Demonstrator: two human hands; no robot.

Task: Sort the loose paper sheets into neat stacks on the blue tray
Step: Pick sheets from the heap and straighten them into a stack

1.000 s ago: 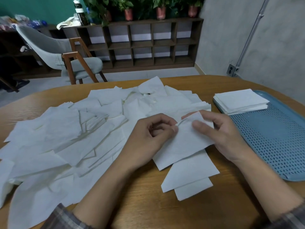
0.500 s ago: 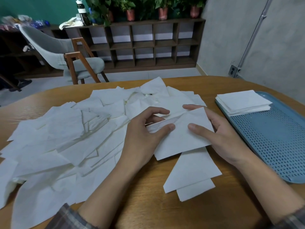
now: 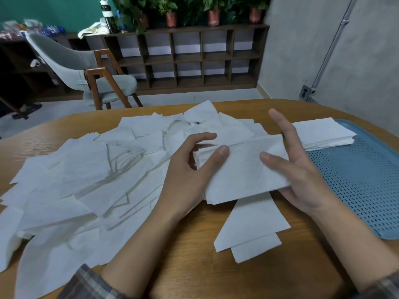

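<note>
text check | you had nothing readable | sheets (image 3: 86, 169) were plain white | tray (image 3: 356, 180) was plain blue with holes | bottle (image 3: 107, 16) on shelf (image 3: 183, 59) bore a pale band, too small for you to read

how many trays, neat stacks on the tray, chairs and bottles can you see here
blue tray: 1
neat stack on the tray: 1
chair: 1
bottle: 1
total: 4
</note>
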